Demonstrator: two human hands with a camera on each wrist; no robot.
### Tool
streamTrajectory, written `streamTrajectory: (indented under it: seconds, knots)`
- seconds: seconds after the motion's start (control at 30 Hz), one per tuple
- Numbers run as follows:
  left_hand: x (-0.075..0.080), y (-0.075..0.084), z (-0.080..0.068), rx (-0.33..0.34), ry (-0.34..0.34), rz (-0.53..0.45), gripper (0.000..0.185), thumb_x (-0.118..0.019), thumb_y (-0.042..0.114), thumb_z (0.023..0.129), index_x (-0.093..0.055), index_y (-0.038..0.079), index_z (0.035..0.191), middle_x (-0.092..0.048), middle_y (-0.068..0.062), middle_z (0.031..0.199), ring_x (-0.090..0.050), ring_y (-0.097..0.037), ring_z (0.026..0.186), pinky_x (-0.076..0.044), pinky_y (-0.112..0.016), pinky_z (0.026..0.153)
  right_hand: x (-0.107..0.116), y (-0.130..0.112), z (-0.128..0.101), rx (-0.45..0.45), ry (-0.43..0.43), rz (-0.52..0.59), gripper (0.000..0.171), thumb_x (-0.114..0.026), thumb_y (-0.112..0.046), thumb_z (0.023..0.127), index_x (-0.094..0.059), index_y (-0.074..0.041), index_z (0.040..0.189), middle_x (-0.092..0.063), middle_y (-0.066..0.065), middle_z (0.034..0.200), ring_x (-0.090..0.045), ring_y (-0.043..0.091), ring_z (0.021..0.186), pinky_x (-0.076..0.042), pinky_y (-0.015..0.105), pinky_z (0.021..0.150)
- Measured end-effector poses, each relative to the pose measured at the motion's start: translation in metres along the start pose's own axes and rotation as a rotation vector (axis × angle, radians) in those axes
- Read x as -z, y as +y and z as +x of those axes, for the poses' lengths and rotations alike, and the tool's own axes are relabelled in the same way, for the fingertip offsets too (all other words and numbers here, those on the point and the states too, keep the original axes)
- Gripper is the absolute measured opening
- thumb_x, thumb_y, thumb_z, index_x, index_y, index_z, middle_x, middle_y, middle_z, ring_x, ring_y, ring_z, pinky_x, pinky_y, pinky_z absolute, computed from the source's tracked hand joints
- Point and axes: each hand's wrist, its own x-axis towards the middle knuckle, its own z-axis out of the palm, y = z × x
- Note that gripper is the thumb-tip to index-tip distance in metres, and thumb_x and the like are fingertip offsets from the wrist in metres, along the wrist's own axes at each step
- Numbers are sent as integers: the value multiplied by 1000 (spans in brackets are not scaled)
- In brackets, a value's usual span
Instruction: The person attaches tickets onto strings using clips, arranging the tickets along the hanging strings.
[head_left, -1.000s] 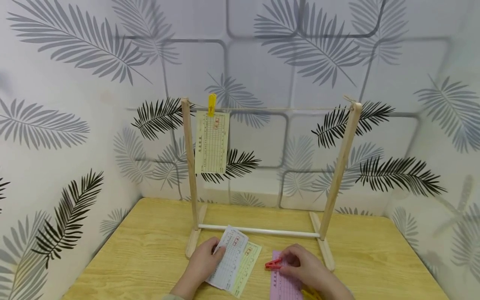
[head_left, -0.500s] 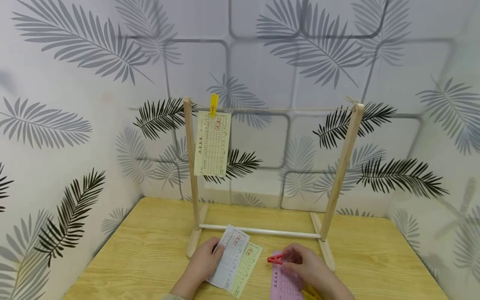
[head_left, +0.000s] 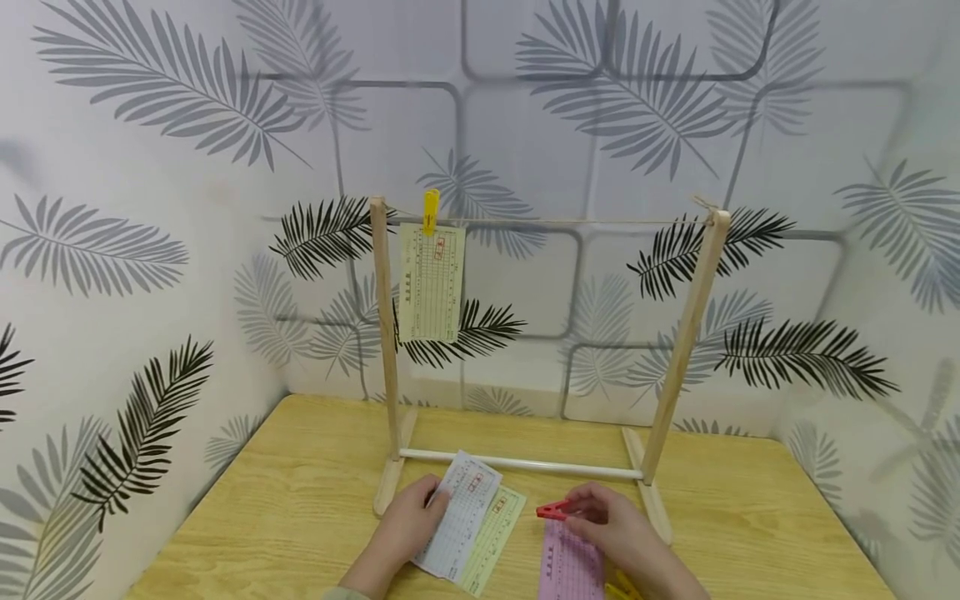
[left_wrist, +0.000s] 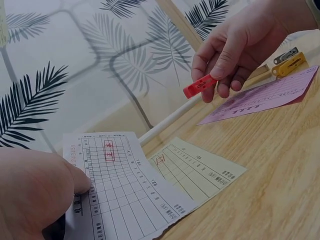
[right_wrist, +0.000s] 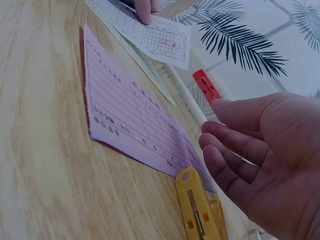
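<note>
My left hand pinches a white printed slip, its thumb lying on top of the paper. A pale yellow slip lies partly under the white one. With thumb and fingertips, my right hand holds a red clothespin by one end, above the table. Below that hand lies a pink printed slip; in the right wrist view a yellow clothespin is by its edge. Another yellow clothespin fastens a pale yellow slip to the string.
A wooden rack with a left post and a right post stands on the table, the string tied between them. Low down, a white rod joins its feet. The patterned wall is close behind.
My right hand has lifted the red clothespin slightly, away from the pink slip. My left hand has kept its hold on the white slip. The hanging slip sways a little.
</note>
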Motion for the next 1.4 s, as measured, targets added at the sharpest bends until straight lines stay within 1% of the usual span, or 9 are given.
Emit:
streamTrajectory:
  seconds: [0.17,0.33,0.4,0.63,0.83,1.03,1.1,1.3,1.4]
  knots:
    - [1,0,0,6,-6,-10,15,-63,19,113,-69,9,104,-61,-1,87,-56,-17,76,-47,-34,67,-1,-5,-2,8,17,70,35,-83,-5,98,-68,1,128,-75,9,113,-70,24,104,-59,32,84]
    - [1,1,0,14,-10,-23,16,-63,20,114,-69,8,106,-61,-1,88,-57,-17,77,-47,-34,67,-2,-9,0,-29,50,66,35,-84,-6,99,-68,-1,129,-76,7,115,-70,23,104,-60,35,87]
    - [1,1,0,16,-8,-28,16,-63,20,113,-70,8,106,-61,-1,88,-57,-17,77,-47,-34,67,-2,-10,-1,-26,53,61,35,-83,-6,99,-68,-1,129,-76,6,115,-70,23,104,-61,36,87]
    - [0,-3,1,2,15,-11,14,-64,18,113,-71,8,106,-63,0,90,-57,-16,77,-48,-34,68,0,-13,-3,57,50,56,33,-82,-4,100,-69,2,130,-77,10,116,-71,24,103,-60,29,84]
    - [0,-2,0,11,56,15,13,-65,18,112,-71,9,105,-64,0,92,-56,-16,78,-48,-36,69,2,-18,-4,95,74,105,34,-81,-7,101,-68,3,131,-78,13,119,-71,24,104,-59,27,85]
    - [5,5,-2,-21,111,24,12,-66,18,111,-73,8,110,-68,-1,98,-58,-15,80,-50,-37,73,3,-23,-5,73,117,164,36,-80,-8,102,-67,2,134,-77,12,122,-71,23,107,-61,30,87]
    - [7,7,-2,-41,120,21,13,-65,18,111,-73,8,110,-70,-2,99,-59,-15,80,-51,-38,74,4,-24,-5,66,123,189,37,-80,-7,102,-66,3,135,-77,14,122,-72,25,107,-62,33,88]
    - [11,18,-3,-57,128,9,15,-65,19,112,-73,7,114,-75,-7,111,-61,-15,85,-55,-41,79,4,-31,-5,38,168,233,34,-80,-5,102,-68,1,133,-78,11,118,-72,25,105,-62,34,88]
    - [15,25,-3,-62,135,4,14,-65,19,112,-74,8,114,-73,-5,107,-59,-16,82,-53,-37,75,3,-36,-6,46,172,261,33,-80,-5,102,-68,0,132,-78,11,121,-72,23,107,-61,33,90]
